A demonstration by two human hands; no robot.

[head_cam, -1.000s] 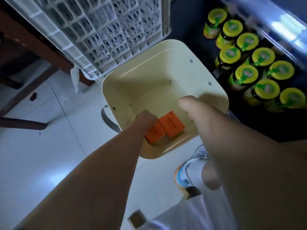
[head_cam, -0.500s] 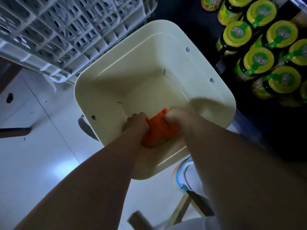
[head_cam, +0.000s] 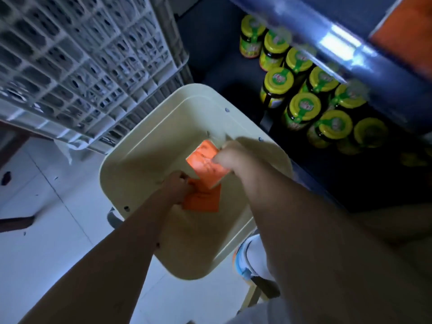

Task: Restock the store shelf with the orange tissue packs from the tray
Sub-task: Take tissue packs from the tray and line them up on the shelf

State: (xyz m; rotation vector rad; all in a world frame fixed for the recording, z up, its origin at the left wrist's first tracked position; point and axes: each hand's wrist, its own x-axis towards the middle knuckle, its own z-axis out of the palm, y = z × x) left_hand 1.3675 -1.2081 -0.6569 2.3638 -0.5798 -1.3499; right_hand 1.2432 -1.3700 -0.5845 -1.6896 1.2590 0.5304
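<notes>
1. Two hands work in the tray (head_cam: 131, 164): the left hand (head_cam: 175, 189) curls its fingers round the lower pack (head_cam: 205, 202), near the tray floor.
2. The right hand (head_cam: 230, 157) pinches the upper pack (head_cam: 203, 160) by its edge, just above.
3. Both packs look light, soft and slick, best gripped across the flat faces.

Glass jars (head_cam: 301, 108) with yellow-green lids stand in two rows off to my right, in shade. A white lattice crate (head_cam: 81, 61) fills the upper left, with a scrap of white paper (head_cam: 63, 148) hanging off its lower edge. Below me are pale floor tiles (head_cam: 46, 230), a dark wooden bar (head_cam: 16, 222) at far left, and my white shoe (head_cam: 252, 260) with its blue-and-orange sole.
</notes>
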